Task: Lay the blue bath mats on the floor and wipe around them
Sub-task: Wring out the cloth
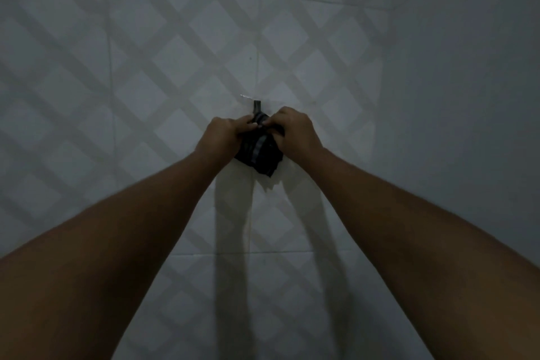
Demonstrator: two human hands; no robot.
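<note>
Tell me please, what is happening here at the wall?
A person reaches both arms up to a tiled wall. The left hand and the right hand both grip a small dark cloth bunched just below a dark hook fixed to the wall. Whether the cloth is being hung or taken off cannot be told. No blue bath mats are in view.

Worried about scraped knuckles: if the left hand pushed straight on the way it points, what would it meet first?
Probably the dark cloth it already grips, then the tiled wall just behind; depth is hard to judge.
</note>
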